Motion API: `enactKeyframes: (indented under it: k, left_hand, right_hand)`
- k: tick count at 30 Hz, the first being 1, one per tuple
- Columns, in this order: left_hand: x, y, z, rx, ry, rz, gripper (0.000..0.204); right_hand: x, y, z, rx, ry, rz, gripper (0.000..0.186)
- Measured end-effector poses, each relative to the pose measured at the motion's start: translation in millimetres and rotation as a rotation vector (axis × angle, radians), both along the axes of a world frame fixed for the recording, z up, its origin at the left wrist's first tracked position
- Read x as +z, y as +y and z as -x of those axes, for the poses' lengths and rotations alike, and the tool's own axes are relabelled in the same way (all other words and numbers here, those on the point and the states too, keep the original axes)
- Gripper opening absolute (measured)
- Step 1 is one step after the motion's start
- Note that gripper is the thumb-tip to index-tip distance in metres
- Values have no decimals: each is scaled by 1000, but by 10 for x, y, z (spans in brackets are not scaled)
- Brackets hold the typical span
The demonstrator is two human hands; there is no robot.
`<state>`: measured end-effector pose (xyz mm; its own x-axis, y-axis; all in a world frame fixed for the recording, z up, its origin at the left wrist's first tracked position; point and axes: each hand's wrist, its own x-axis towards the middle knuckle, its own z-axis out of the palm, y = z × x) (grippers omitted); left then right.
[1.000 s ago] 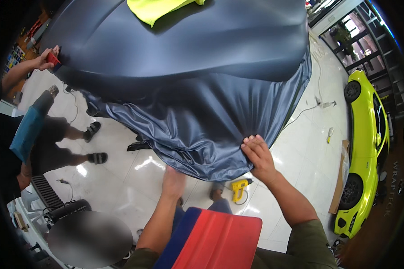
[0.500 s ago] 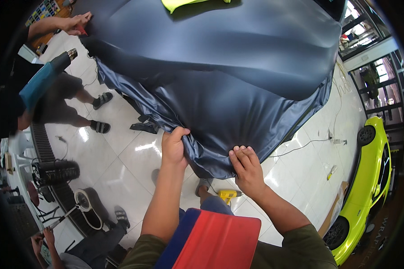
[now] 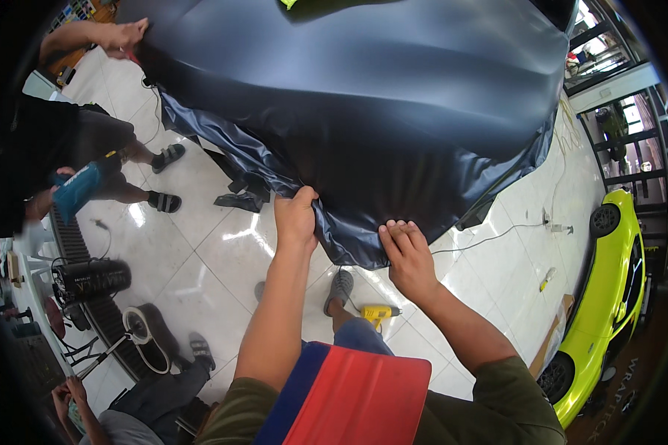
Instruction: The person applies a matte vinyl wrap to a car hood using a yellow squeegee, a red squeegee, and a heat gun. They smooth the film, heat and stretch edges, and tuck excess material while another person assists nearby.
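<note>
A large sheet of dark blue vinyl film (image 3: 364,111) lies draped over a car body and hangs down at its near edge. My left hand (image 3: 295,216) grips a fold of that hanging edge. My right hand (image 3: 407,256) is beside it, fingers curled over the film's lower hem. A red and blue squeegee (image 3: 345,397) sits against my chest at the bottom of the view.
A co-worker at the left holds the film's far corner with one hand (image 3: 122,35) and a teal heat gun (image 3: 78,189) in the other. A yellow tool (image 3: 378,314) and a cable lie on the white tiled floor. A lime-green car (image 3: 608,297) stands at the right.
My left hand rose from below and took hold of the film's edge; my right hand shifted along the hem. The view moved closer to the car and the film hangs tauter.
</note>
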<state>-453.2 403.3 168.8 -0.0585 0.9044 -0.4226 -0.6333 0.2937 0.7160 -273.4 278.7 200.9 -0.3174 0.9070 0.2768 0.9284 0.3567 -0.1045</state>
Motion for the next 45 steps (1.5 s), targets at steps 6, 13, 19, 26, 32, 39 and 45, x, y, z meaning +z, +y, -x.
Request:
enactKeyframes:
  k: [6, 13, 19, 26, 32, 39, 45]
  left_hand:
    - [-275, 133, 23, -49, -8, 9, 21]
    - [-407, -311, 256, -145, -812, -54, 53]
    - [-1457, -110, -107, -180, -331, 185, 68]
    - [-1718, 155, -440, -232, -312, 190, 72]
    - [-1745, 19, -281, -194, -257, 187, 76]
    - [-1546, 185, 85, 21, -71, 105, 81]
    - [-1083, 350, 495, 17, -762, -314, 85]
  right_hand:
    - [167, 45, 19, -24, -54, 204, 52]
    - [2043, 3, 24, 429, 845, 113, 41]
    - [2200, 102, -43, 682, 530, 231, 27]
    - [1306, 872, -1456, -483, 537, -81, 26]
    - [1055, 1058, -1145, -187, 327, -158, 21]
    - [1063, 1133, -674, -53, 324, -155, 18]
    - [915, 992, -1244, -509, 678, -305, 31]
